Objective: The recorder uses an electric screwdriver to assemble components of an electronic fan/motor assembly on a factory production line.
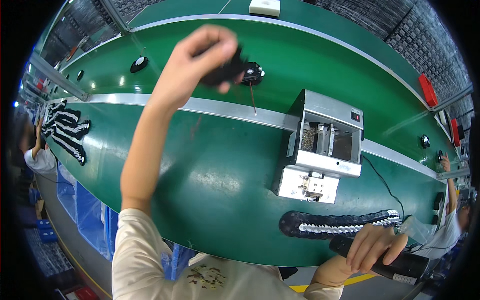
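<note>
The left hand (192,60) hovers over the green belt (310,55), fingers closed on a black part (223,71), blurred; lower right, the right hand (372,246) grips a black, stick-shaped tool (406,264) by the counter's (215,210) near edge. Around them: black-and-white strips (70,129) far left, a round black piece (253,75) beside the left hand, a boxy metal machine (327,161) between the hands, a black-and-white row (320,226) near the tool. Bare counter opens left of the machine, up to a metal rail (220,108).

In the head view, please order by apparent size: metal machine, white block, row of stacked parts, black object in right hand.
1. Metal machine
2. Row of stacked parts, black object: unsure, fingers partly cover the object
3. White block
</note>
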The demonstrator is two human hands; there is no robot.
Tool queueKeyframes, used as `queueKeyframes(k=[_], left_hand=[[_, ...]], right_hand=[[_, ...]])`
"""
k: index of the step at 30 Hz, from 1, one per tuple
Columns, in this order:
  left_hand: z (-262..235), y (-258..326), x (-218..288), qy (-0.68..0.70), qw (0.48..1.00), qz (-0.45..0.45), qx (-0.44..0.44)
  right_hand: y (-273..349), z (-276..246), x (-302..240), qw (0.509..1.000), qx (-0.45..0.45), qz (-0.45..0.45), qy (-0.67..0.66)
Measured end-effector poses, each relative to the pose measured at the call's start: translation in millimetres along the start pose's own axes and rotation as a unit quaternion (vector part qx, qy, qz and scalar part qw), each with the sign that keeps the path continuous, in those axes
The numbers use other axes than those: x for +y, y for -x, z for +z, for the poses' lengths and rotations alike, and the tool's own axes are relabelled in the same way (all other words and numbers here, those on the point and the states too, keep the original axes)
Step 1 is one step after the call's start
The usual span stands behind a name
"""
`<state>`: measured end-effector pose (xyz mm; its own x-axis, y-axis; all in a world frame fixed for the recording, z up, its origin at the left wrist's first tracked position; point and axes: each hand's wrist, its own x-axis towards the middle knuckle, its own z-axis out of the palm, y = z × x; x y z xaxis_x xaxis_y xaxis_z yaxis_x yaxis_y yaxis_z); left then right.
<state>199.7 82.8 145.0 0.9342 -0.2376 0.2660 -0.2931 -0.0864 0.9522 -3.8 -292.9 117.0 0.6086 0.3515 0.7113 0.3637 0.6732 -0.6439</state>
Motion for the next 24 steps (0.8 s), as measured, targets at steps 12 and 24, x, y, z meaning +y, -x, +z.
queueKeyframes(k=[12, 24], left_hand=[[20.6, 168.2, -60.9, -0.281, 0.959, 0.034, -0.007], [90.1, 199.4, -33.7, -0.184, 0.942, 0.134, -0.246]], right_hand=[[-5.2, 1.3, 9.2, 0.999, -0.017, 0.027, -0.042], [-2.7, 10.5, 10.5, 0.998, 0.056, 0.033, 0.009]])
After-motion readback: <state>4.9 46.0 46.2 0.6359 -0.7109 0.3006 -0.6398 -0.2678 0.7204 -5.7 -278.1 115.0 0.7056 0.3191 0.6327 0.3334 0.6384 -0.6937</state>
